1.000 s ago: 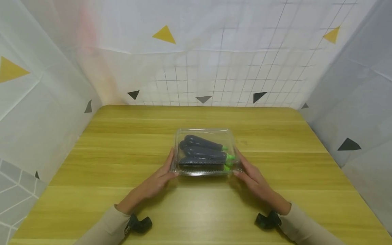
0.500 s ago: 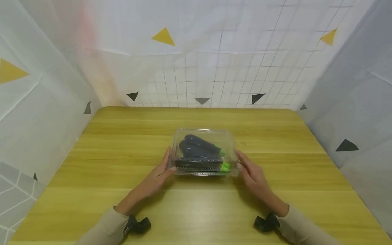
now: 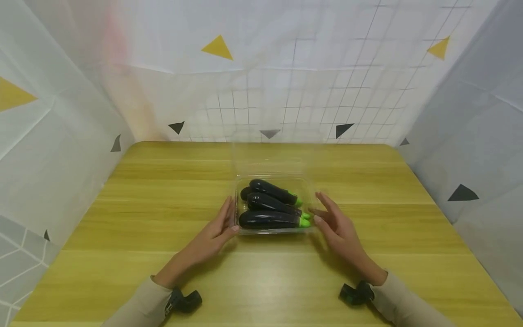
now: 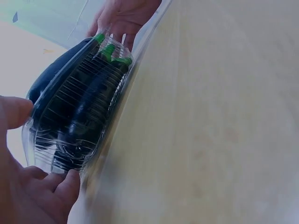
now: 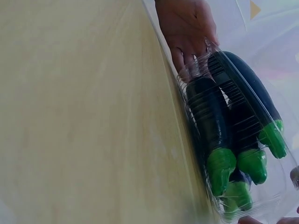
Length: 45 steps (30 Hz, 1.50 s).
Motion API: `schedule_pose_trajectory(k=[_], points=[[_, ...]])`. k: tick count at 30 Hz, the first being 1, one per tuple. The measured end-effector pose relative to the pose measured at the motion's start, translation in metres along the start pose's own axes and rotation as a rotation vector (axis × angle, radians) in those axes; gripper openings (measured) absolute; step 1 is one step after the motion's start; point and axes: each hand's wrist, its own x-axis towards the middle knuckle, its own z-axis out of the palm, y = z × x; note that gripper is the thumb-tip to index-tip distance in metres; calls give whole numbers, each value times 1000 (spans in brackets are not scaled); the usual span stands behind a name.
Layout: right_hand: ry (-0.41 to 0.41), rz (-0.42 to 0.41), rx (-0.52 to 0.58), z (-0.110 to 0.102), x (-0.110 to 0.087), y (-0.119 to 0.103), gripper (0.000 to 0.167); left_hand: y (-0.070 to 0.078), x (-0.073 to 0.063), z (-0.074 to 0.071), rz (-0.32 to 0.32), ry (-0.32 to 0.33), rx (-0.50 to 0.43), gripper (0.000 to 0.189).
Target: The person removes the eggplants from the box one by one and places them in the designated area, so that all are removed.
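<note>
Mid-frame, the left hand (image 3: 213, 235) has its fingers gripping the clear box (image 3: 274, 231) of eggplants (image 3: 267, 220), likely to steady it; whether the right hand's (image 3: 341, 232) fingers grasp it, I cannot tell.

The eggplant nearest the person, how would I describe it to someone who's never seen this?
On the wood-grain table is a clear plastic box, its lid open. Inside lie dark, green-stemmed eggplants; pick the front eggplant, along the near side. In the head view it lies almost level, while its neighbours slant.
</note>
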Motion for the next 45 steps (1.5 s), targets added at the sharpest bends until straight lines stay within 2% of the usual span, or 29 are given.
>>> schedule_pose_trajectory(k=[4, 11, 16, 19, 21, 24, 28, 32, 36, 40, 45], points=[[6, 36, 31, 0, 0, 0, 67, 0, 0, 1, 10, -6, 43, 80], [11, 44, 46, 0, -1, -2, 67, 2, 0, 1, 37, -5, 77, 78], [16, 35, 27, 1, 0, -2, 64, 4, -1, 0, -2, 46, 126, 74], [42, 34, -34, 2, 2, -4, 62, 5, 0, -2, -33, 103, 132, 70], [68, 28, -86, 1, 5, -5, 62, 5, 3, -4, -31, 138, 134, 68], [108, 9, -182, -3, 12, -8, 61, 4, 10, -8, 7, 170, 154, 68], [134, -49, -279, -6, 24, -16, 55, 3, 20, -12, 72, 169, 206, 69], [108, -120, -320, -4, 38, -24, 49, 1, 26, -14, 97, 155, 258, 66], [60, -156, -304, 3, 50, -30, 45, -2, 29, -15, 96, 145, 309, 61], [17, -159, -282, 10, 58, -35, 43, -4, 29, -16, 97, 149, 351, 58], [-65, -134, -226, 21, 65, -40, 51, -4, 26, -17, 104, 165, 371, 57]])
